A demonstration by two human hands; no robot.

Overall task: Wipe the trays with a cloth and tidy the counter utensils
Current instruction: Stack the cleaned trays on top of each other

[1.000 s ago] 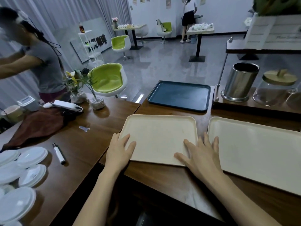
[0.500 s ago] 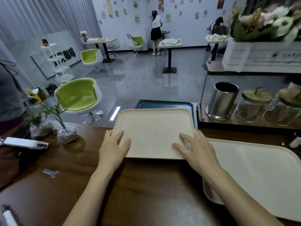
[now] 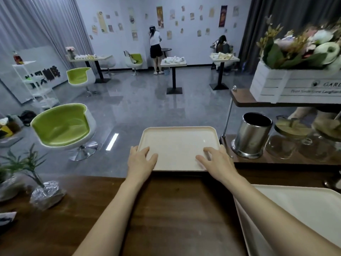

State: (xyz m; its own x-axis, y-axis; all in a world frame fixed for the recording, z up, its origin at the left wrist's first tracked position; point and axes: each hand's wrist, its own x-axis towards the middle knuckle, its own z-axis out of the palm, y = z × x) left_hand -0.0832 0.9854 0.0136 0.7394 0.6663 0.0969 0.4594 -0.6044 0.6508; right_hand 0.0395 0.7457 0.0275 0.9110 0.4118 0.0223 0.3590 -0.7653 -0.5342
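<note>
A cream tray (image 3: 178, 142) lies at the far edge of the wooden counter (image 3: 177, 209). My left hand (image 3: 141, 160) rests flat on its near left corner, fingers spread. My right hand (image 3: 216, 162) presses flat on its near right corner in the same way. Neither hand curls round the rim. A second, larger cream tray (image 3: 299, 211) lies on the counter at the lower right, beside my right forearm. No cloth is in view.
A steel utensil holder (image 3: 251, 134) and lidded glass jars (image 3: 291, 140) stand on a raised board right of the tray. A white flower box (image 3: 295, 84) sits on a shelf above. Foil-wrapped plants (image 3: 46, 193) stand at the left. A green chair (image 3: 62, 124) is beyond the counter.
Both hands have slid the cream tray away from me to the counter's far edge, over the dark tray, which it now covers. The view has tilted up toward the room.
</note>
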